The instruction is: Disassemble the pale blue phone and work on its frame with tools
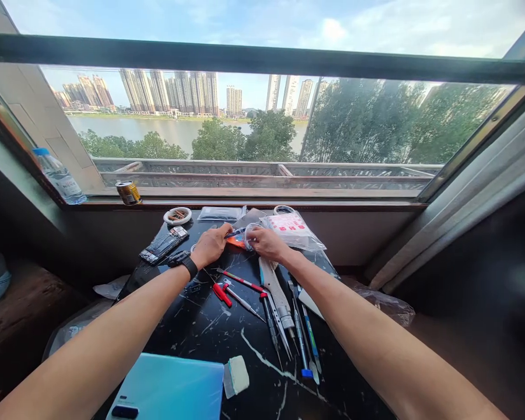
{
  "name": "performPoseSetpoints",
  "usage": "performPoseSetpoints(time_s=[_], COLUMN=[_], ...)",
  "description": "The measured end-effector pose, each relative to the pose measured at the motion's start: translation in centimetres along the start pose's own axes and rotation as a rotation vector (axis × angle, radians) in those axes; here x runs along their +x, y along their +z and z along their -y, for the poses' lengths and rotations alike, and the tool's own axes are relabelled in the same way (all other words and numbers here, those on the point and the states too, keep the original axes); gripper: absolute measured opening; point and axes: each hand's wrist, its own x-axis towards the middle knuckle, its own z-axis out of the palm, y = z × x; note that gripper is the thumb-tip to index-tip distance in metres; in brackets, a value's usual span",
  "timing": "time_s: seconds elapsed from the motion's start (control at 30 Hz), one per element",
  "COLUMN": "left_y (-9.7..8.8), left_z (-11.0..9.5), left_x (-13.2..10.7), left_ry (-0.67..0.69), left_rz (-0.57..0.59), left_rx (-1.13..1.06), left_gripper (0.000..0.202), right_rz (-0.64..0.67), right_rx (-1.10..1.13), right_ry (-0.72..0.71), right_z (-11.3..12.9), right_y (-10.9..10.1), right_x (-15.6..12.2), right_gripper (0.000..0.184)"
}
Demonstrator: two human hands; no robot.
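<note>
My left hand [212, 245], with a dark watch [187, 262] on the wrist, is closed at the far side of the black table [196, 332]. Its fingertips meet at one end of a thin dark blue piece [235, 233]; what they grip is too small to make out. Close by on the right, my right hand [266, 242] pinches a clear round plastic thing [248, 234], perhaps a roll of tape. An orange piece [237, 241] lies beneath, between both hands. Left of my left hand lies a phone [164, 245] with its insides bared.
Several screwdrivers [245, 301], tweezers [277, 321] and a grey-white electric tool [276, 294] lie near my right forearm. In front are a light blue phone back [170, 382] and a white block [237, 375]. An ashtray [177, 216] and plastic bags [291, 228] line the far edge.
</note>
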Motion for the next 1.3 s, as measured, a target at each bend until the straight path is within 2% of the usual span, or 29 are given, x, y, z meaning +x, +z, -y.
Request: performPoseSetpoints(time_s=[0.13, 0.4, 0.63, 0.8, 0.93, 1.07, 1.17, 1.23, 1.3], left_y=[0.2, 0.6, 0.2, 0.6, 0.9, -0.3, -2.2, -3.8, -5.1], left_z=[0.2, 0.2, 0.4, 0.5, 0.3, -0.7, -2.7, -4.7, -7.1], left_x=[0.0, 0.4, 0.6, 0.5, -0.1, -1.3, -3.3, -5.4, -8.2], left_ry=[-0.008, -0.066, -0.076, -0.075, -0.051, 0.017, 0.042, 0.026, 0.001], left_rz=[-0.006, -0.022, -0.009, -0.009, -0.005, 0.007, -0.024, -0.032, 0.028], left_rx=[-0.023, -0.066, -0.137, -0.186, -0.242, -0.341, -0.467, -0.577, -0.706], left_gripper=[0.033, 0.032, 0.033, 0.035, 0.035, 0.033, 0.033, 0.031, 0.031], right_rz=[0.037, 0.169, 0.103, -0.008, -0.171, -0.282, -0.284, -0.271, -0.243], right_rx=[-0.035, -0.174, -0.236, -0.107, 0.111, 0.460, 0.744, 0.908, 1.043], right_ry=[-0.018, 0.063, 0.095, 0.119, 0.233, 0.392, 0.441, 0.453, 0.457], right_z=[-0.1, 1.1, 2.7, 1.6, 0.4, 1.3, 3.3, 5.1, 7.0], right_y=[-0.2, -1.1, -0.7, -2.5, -5.1, -6.7, -7.0, -6.9, -6.9], right_x=[0.2, 0.9, 0.4, -0.8, -3.6, -8.5, -12.9, -15.3, -17.1], right_gripper=[0.031, 0.031, 0.032, 0.032, 0.020, 0.021, 0.019, 0.022, 0.026])
